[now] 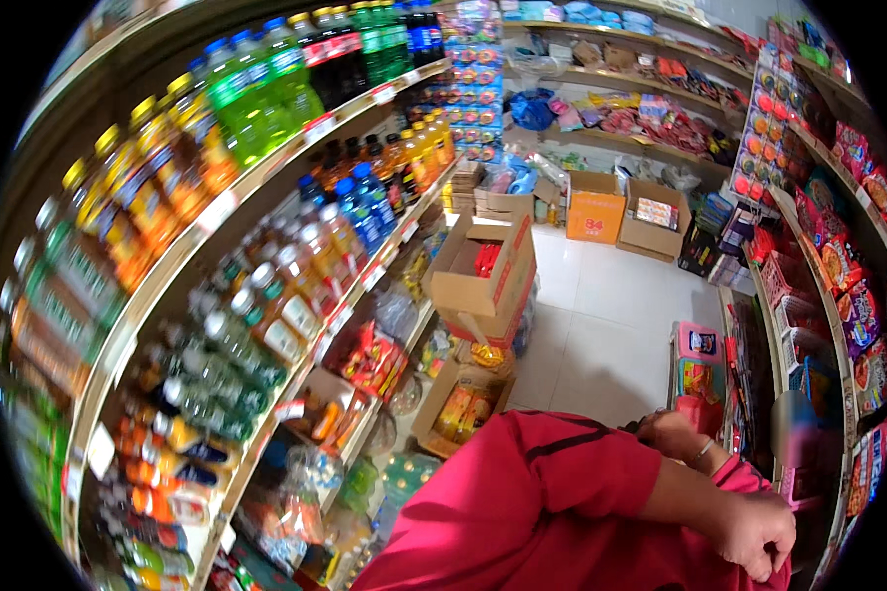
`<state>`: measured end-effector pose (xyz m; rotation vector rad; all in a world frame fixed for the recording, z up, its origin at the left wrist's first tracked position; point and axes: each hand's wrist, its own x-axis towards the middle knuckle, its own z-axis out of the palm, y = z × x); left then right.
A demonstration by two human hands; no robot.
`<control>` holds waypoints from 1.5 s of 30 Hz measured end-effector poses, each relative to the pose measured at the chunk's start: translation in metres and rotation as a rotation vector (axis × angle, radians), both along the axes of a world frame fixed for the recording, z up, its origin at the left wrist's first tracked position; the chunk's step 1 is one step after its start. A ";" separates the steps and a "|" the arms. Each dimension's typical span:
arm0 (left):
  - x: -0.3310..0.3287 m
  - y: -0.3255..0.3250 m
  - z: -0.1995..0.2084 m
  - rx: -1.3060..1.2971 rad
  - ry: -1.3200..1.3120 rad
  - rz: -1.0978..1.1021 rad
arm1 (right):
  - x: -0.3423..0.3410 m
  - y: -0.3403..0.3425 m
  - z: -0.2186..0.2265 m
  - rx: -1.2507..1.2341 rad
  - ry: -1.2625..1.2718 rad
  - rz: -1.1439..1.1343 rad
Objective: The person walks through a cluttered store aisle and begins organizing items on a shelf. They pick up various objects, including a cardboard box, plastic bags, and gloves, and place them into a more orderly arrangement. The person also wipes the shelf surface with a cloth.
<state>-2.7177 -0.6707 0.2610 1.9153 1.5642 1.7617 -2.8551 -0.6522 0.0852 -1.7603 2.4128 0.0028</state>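
My left arm reaches across to the lower right out of a pink-red sleeve (601,458). At its end my left hand (756,532) is closed, its curled fingertips on the pink-red cloth of my shirt (522,512). Beyond that forearm, my right hand (672,431) points back toward the left, with a pale bracelet (706,449) at the wrist. Its fingers are partly hidden behind the left sleeve, and I cannot see whether they hold anything. Both hands are close to the right-hand shelves.
Shelves of drink bottles (276,305) run along the left. Open cartons (478,261) stand on the tiled floor (581,305) beside them. An orange box (595,209) stands at the back. Snack packets (862,315) and baskets (798,320) line the right shelves.
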 end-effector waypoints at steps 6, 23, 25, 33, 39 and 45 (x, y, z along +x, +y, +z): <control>-0.148 -0.046 0.013 0.159 0.548 0.694 | -0.169 -0.017 -0.027 -0.130 -0.171 -0.014; -0.589 -0.111 0.046 -0.193 0.204 -0.703 | -0.576 -0.076 -0.027 -0.045 -0.134 -0.002; -0.623 -0.134 0.031 -0.076 0.113 -0.736 | -0.619 -0.088 -0.030 0.051 -0.125 -0.075; -0.764 -0.229 0.039 0.293 -0.111 -0.792 | -0.772 -0.128 0.026 0.086 0.063 -0.158; -0.894 -0.287 0.038 0.284 -0.292 -0.948 | -0.888 -0.163 0.040 -0.123 -0.006 -0.155; -1.035 -0.307 0.023 0.267 -0.102 -0.749 | -1.031 -0.189 0.028 -0.211 -0.046 -0.104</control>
